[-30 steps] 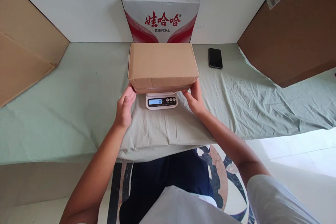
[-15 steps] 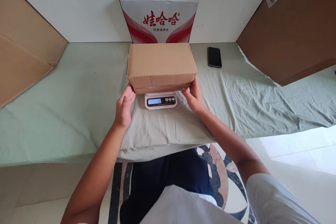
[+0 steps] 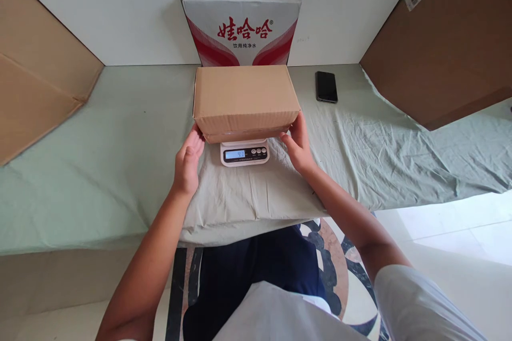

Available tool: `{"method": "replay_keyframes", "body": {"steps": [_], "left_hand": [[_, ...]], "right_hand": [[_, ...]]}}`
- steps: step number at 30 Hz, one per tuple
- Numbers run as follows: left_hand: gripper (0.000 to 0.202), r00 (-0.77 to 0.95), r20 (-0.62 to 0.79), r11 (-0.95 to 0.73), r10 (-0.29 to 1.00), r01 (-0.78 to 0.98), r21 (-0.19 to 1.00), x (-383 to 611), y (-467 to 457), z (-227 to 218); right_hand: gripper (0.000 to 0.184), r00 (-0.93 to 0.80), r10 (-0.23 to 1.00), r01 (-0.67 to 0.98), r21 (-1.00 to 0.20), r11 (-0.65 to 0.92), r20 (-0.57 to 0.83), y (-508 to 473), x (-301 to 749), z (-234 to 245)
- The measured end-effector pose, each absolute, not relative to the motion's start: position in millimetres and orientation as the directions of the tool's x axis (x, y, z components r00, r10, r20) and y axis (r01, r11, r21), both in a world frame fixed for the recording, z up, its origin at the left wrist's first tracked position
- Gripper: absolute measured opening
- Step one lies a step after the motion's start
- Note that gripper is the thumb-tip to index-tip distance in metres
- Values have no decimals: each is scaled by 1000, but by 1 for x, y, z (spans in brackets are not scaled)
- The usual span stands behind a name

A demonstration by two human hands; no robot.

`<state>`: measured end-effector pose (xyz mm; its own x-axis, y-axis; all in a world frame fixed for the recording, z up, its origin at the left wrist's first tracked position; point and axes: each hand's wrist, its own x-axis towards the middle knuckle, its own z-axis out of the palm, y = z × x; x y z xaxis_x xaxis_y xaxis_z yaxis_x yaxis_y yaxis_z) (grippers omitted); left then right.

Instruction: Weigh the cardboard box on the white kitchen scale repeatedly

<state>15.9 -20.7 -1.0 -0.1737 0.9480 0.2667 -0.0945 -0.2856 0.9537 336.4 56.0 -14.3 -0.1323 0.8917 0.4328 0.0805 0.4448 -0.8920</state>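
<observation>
A closed brown cardboard box [image 3: 245, 97] sits on a small white digital scale [image 3: 245, 153], whose lit display shows a number. My left hand [image 3: 187, 162] touches the box's lower left corner, its fingers reaching along the box's bottom edge. My right hand [image 3: 298, 144] holds the lower right corner, thumb on the front face and fingers along the side. The scale stands on a pale green sheet [image 3: 120, 160] spread over a low surface.
A white and red printed carton [image 3: 242, 29] stands behind the box against white panels. A black phone [image 3: 327, 87] lies on the sheet at the right. Large brown cardboard pieces lean at the left [image 3: 36, 74] and right [image 3: 448, 48]. Patterned floor shows below.
The box has settled slightly onto the scale, and the display has gone from zero to a number. Both hands stay at the box's lower corners.
</observation>
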Motion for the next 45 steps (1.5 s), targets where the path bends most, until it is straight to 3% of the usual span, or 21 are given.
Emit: {"method": "replay_keyframes", "body": {"steps": [12,16,23,45], "left_hand": [[91,-245,278,-318,929,-140,938,2,-31,-5],[85,-239,305,-342,922,-132,930,-3,-30,-6],[97,-251,287,-314,924,-74,946,-4,-28,-6],[103,-279,240,-244,930,22,970,-5,-22,-7]], "right_hand": [[87,127,960,-118,-957,265,250,61,349,-14],[80,124,973,-84,-975,205,194,65,349,-17],[71,100,979,-42,-982,185,180,69,353,-22],[57,116,981,-97,-981,170,158,65,347,-15]]}}
